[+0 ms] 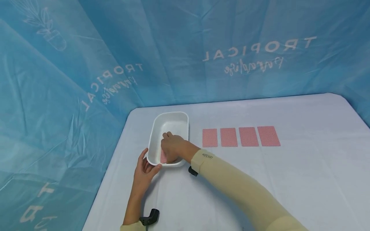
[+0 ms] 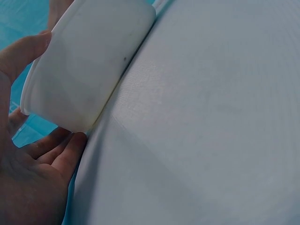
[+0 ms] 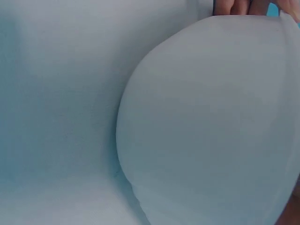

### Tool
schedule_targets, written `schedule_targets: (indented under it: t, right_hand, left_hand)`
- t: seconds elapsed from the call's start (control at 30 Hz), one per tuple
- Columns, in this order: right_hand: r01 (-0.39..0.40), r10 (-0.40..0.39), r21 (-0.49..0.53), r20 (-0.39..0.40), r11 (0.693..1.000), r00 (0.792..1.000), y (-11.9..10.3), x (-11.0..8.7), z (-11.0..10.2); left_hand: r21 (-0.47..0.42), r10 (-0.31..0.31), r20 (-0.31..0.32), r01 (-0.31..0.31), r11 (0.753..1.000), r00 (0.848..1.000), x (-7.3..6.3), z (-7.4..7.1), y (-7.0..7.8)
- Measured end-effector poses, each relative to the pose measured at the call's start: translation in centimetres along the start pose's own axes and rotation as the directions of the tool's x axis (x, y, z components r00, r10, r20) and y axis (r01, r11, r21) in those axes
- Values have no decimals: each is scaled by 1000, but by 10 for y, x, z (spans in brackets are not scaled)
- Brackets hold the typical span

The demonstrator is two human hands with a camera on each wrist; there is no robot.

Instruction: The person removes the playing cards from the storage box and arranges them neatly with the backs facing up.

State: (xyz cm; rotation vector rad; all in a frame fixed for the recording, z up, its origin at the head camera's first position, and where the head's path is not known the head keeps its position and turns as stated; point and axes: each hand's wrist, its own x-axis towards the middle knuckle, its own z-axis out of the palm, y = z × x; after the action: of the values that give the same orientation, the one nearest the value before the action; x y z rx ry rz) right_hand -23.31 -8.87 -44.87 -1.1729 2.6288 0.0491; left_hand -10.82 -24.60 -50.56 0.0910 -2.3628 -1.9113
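A white plastic tub (image 1: 177,119) sits at the left of the table. My left hand (image 1: 143,171) holds its near left corner, thumb at the rim and the other fingers around the outer wall; the left wrist view shows this grip on the tub (image 2: 93,61) from outside. Over the near part of the tub, my right hand (image 1: 173,146) reaches inside with bent fingers. Partly beneath it lies a card (image 1: 163,157) with a red-and-white patterned back. The right fingertips are hidden, and in the right wrist view the tub wall (image 3: 206,117) blocks them.
Several playing cards (image 1: 209,138) lie face down in a spaced row right of the tub, on the white tablecloth (image 1: 312,154). A blue printed curtain (image 1: 179,73) hangs along the table's back and left sides. Each wrist carries a black camera (image 1: 150,217).
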Motion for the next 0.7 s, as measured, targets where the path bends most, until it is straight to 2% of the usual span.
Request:
schedule_targets:
  t: [0.23,0.5,0.63,0.7]
  right_hand:
    - [0,0,5,-2,1000,1000,4,0,-2]
    - [13,-13,23,-15,1000,1000,5,-3,-5]
    - [17,-17,25,-23,1000,1000,7,-7,-13]
    - [21,-21,29,-21,999,1000,8,-9,-16]
  left_hand:
    - [31,3,-13,-3,1000,1000,0,1,1]
    - [25,-5,-6,5,1000,1000,-1,0,2]
    - [41,-16,15,15,999,1000,-4,3,21]
    - [41,-18,18,18,999,1000,-4,3,23]
